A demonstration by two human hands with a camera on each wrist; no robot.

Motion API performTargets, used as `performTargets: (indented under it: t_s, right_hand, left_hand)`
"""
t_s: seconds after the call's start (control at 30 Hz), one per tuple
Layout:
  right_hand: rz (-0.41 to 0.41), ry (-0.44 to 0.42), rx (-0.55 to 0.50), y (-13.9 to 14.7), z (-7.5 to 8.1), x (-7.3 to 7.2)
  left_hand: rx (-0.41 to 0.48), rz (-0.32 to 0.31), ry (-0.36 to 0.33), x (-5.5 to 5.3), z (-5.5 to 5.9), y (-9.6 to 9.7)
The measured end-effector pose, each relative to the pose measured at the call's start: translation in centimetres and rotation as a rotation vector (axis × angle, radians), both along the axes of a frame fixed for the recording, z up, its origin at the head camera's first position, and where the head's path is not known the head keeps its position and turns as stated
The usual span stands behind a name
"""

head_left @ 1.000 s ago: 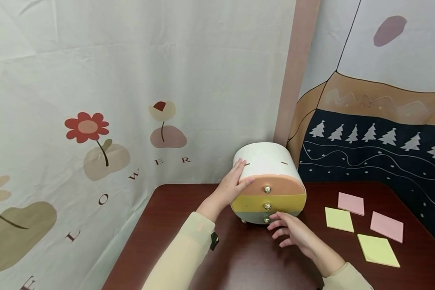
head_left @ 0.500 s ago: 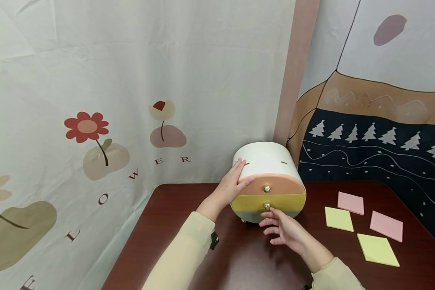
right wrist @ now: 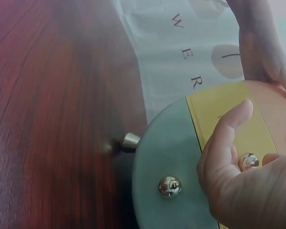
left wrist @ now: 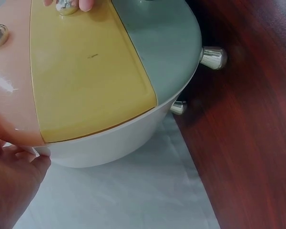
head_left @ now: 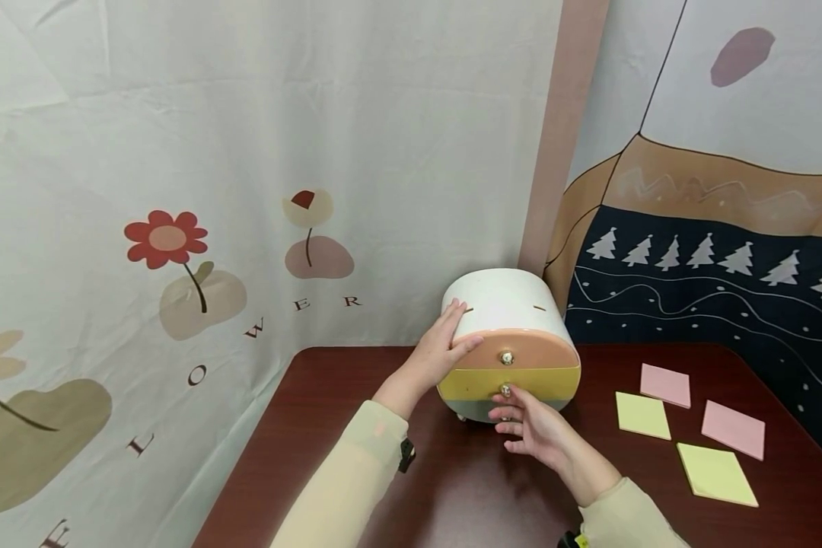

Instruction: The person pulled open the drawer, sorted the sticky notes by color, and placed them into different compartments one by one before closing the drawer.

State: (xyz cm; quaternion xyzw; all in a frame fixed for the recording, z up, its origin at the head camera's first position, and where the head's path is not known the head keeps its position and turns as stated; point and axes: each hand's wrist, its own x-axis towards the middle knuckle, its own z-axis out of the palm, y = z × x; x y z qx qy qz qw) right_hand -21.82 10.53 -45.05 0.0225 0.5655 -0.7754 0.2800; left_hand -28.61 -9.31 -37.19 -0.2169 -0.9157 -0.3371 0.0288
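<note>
A small rounded drawer cabinet (head_left: 503, 293) with a white shell stands at the back of the table. Its front has an orange drawer (head_left: 534, 346), a yellow drawer (head_left: 548, 380) and a grey-green drawer (right wrist: 162, 138), each with a shiny knob. My left hand (head_left: 434, 356) rests against the cabinet's upper left side, fingers extended over the shell and thumb on the orange front. With thumb and finger, my right hand (head_left: 537, 430) pinches the yellow drawer's knob (right wrist: 248, 162) from both sides. All three drawers sit flush with the front.
To the cabinet's right lie two pink sticky-note pads (head_left: 666, 386) and two yellow pads (head_left: 717, 473) on the dark red table (head_left: 342, 426). A printed cloth (head_left: 397, 152) hangs close behind the cabinet. Short metal feet (left wrist: 213, 57) hold it up.
My right hand has moved left and slightly up from beside the lowest knob to the yellow drawer's knob, which it now pinches. The left hand has stayed on the cabinet.
</note>
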Motion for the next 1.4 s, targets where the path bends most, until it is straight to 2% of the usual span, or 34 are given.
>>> performTargets:
  t_s: [0.33,0.5,0.63,0.83,1.4]
  right_hand:
    - [-0.095,-0.028,-0.040,-0.4,0.2,-0.1]
    - [-0.159,-0.032,-0.029,-0.7,0.1,0.1]
    - [-0.191,-0.030,-0.015,-0.9,0.0,0.3]
    - [-0.184,-0.011,0.015,-0.9,-0.2,0.8]
    - [-0.128,0.006,0.061,-0.3,-0.3,2.2]
  left_hand:
    - [-0.004,-0.005,-0.007,-0.2,-0.1,0.0]
    - [-0.004,-0.007,0.003,-0.2,-0.2,0.0]
    - [-0.002,-0.001,-0.017,-0.1,-0.2,0.1]
    - [0.005,0.006,-0.035,0.0,-0.1,0.2]
    - [0.008,-0.001,-0.016,-0.2,-0.2,0.1]
